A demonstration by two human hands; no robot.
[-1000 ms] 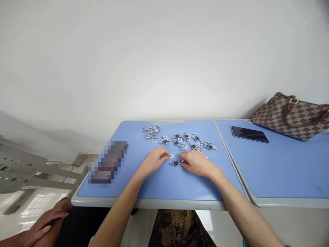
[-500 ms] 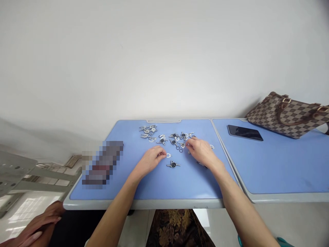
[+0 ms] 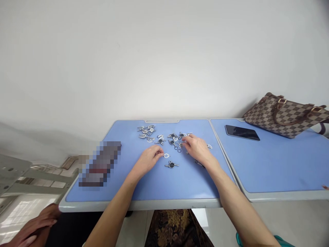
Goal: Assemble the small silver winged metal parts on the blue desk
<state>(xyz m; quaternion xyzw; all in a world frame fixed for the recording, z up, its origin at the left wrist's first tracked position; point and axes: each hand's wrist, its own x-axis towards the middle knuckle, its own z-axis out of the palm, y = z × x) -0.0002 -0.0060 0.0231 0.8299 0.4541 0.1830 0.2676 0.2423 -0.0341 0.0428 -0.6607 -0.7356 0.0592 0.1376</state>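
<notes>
Judging remotely, I think the holed metal plate [image 3: 169,156] light and stiff; left hand [image 3: 148,157] pinches its end suitably; right hand [image 3: 197,149] grip, I cannot tell.

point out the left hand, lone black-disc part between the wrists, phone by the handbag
Left hand [image 3: 147,159]: head view, back of the hand
Black-disc part [image 3: 172,165]: head view, on the disc
Phone [image 3: 242,132]: head view, middle of the screen

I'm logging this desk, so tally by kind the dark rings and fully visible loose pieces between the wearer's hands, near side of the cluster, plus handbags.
Dark rings: 2
Pale plate by the left hand: 1
Black-centred metal piece: 1
Checkered handbag: 1
Total: 5
</notes>
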